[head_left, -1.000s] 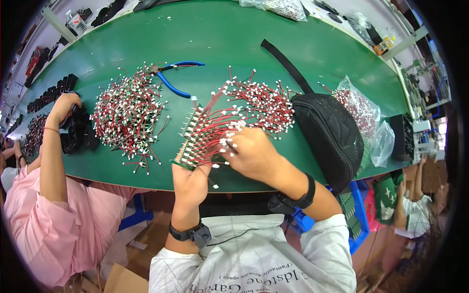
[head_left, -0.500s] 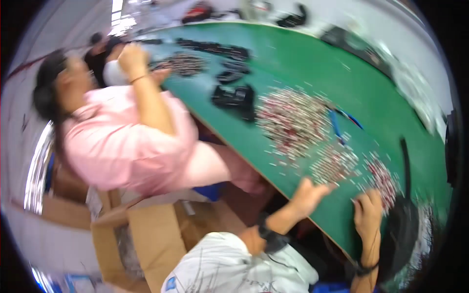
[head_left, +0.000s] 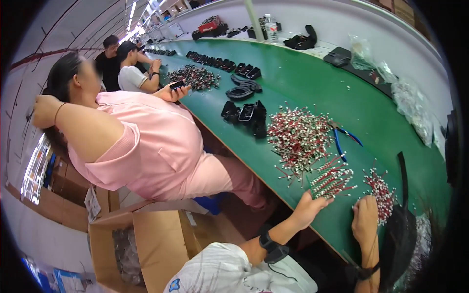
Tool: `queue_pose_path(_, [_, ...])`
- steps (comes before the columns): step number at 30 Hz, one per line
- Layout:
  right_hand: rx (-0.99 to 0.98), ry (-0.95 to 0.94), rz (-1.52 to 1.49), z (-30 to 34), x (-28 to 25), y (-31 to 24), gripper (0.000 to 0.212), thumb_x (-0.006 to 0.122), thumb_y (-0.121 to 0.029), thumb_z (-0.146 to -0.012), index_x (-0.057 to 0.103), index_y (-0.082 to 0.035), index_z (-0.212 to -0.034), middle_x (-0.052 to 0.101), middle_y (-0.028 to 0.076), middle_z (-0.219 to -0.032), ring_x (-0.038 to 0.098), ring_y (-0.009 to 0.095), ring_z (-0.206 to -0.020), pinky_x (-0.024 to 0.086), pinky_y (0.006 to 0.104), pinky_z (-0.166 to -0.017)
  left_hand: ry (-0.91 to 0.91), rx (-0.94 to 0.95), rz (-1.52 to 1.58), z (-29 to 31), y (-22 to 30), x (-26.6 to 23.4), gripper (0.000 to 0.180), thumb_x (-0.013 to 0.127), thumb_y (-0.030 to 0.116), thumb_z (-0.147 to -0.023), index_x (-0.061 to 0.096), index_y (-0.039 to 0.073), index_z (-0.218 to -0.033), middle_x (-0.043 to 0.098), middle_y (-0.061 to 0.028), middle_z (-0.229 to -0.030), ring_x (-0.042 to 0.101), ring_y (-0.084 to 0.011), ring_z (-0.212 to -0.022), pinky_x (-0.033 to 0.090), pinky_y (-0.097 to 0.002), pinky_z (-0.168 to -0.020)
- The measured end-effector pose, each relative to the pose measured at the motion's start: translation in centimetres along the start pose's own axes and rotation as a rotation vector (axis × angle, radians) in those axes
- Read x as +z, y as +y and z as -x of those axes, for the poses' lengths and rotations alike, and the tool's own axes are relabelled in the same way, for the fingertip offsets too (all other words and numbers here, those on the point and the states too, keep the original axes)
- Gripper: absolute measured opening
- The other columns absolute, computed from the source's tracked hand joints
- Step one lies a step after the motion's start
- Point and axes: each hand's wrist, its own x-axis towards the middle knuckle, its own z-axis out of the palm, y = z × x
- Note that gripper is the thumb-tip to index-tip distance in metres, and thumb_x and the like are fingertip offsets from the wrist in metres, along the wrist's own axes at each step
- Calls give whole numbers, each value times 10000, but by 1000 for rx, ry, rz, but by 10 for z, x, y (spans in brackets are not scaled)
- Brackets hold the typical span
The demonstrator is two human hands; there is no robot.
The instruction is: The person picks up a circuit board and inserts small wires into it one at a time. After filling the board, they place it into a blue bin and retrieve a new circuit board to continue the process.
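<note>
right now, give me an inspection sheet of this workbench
surface: long green table.
job's things: row of red wired parts by the left hand; smaller pile by the right hand.
clutter: large pile of red parts, blue-handled pliers, black parts, clear bags.
hands: both on the table edge, holding nothing clearly.
cables: black strap.
surroundings: person in pink, cardboard box.

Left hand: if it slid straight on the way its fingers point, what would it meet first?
Probably the row of red-wired parts lying just beyond the left hand; its fingertips already seem to reach that row's near end, though depth is unclear.
</note>
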Motion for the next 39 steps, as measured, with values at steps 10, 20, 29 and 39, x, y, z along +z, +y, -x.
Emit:
queue_pose_path(10, [362,203,-486,-7,-5,18,30,512,17,-891,497,0,-911,485,89,-739,477,185,-635,398,301,-587,36,-129,16,-1,4,20,525,418,-100,-861,396,-10,-1378,528,-143,-1341,514,-299,-1266,460,-398,-1018])
queue_pose_path(20, [285,216,-670,-9,1,5,82,623,-12,-850,591,0,-925,547,74,-775,535,144,-634,427,281,-572,61,-2,-171,-15,3,43,568,429,-124,-856,332,-29,-1408,485,-172,-1359,518,-347,-1251,483,-416,-1000])
queue_pose_path(29, [268,257,-694,3,2,4,90,631,-14,-854,573,25,-911,565,103,-780,576,178,-611,462,292,-554,5,-31,-211,-15,-14,63,521,420,-130,-875,372,-21,-1382,504,-183,-1336,522,-330,-1250,491,-415,-1004])
queue_pose_path(39, [123,346,-438,3,17,1,156,677,6,-780,579,-3,-901,577,123,-789,605,291,-653,483,370,-549,7,120,-374,-12,-21,66,273,550,-65,-912,557,-58,-1184,642,-134,-1114,629,-175,-977,528,-282,-816])
